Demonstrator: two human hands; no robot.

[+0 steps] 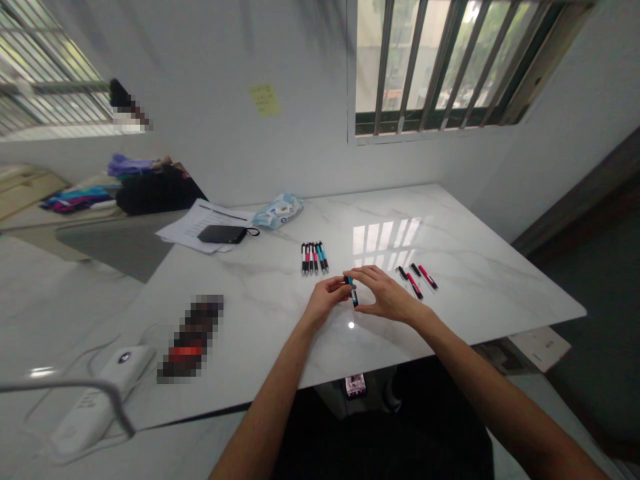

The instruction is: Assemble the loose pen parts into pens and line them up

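Over the middle of the white marble table [480,260], my left hand [326,298] and my right hand [384,293] meet around a blue pen [351,289]. Both hands pinch it, the left at its upper end and the right lower down with fingers curled. A neat row of several black, red and blue pens [314,257] lies just beyond my hands. To the right of my right hand lie loose red and black pen parts [416,279].
At the table's far left sit papers [193,227] with a black pouch [221,234] on them and a blue-white packet [278,211]. A white power strip [95,400] lies near left. A barred window [450,60] is behind.
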